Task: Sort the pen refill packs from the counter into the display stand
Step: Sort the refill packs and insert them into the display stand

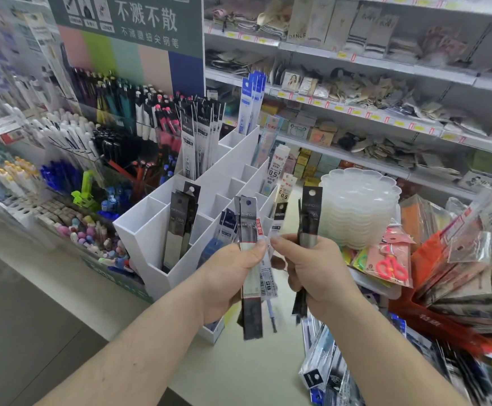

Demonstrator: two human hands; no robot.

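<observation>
The left hand grips a few flat grey plastic refill packs upright, labels facing up, apparently for sorting. The right hand clutches a glossy black refill pack. Just beyond stands the white compartmented display stand, part-filled; loose packs lie on the beige counter.

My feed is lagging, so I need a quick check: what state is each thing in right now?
Left hand: grips grey and white refill packs, upright.
Right hand: grips black refill packs, upright.
White compartmented display stand: partly filled; several front slots show nothing inside.
Black packs in front-left slot: standing, leaning slightly.
Loose refill packs on counter: lying flat, unsorted.
Stack of clear plastic trays: nested, upright.
</observation>
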